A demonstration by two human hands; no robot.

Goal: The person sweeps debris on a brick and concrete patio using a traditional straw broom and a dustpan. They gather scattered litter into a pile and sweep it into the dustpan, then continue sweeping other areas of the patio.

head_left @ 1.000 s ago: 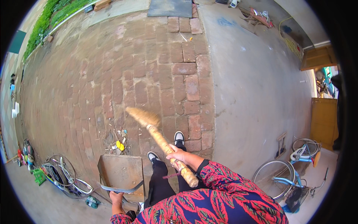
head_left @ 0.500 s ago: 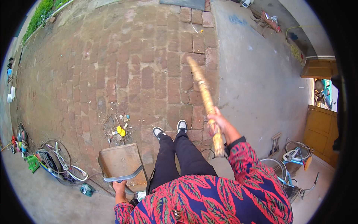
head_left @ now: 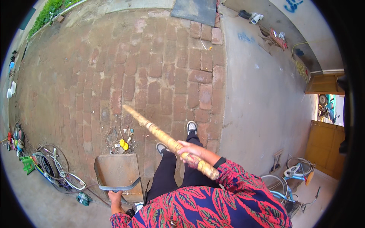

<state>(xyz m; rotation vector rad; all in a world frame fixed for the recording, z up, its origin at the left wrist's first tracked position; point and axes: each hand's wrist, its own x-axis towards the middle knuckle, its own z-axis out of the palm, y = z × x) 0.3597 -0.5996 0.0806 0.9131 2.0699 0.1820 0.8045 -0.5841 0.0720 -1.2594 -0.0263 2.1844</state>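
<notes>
Left hand: clenched on the near end of the dustpan; if that end is raised or lowered, a gap could be opened under the front lip.
Right hand: wrapped around the broom, which is slanted across toward the litter side; the left shoe could be struck by a low swing.
Litter: heaped just beyond the lip; light bits could be scattered by a hard stroke.
Side edges: dustpan bordered at left by coiled tubing; brick floor met at right by concrete.
Open room: offered mostly ahead, over bricks, toward the dark mat.
</notes>
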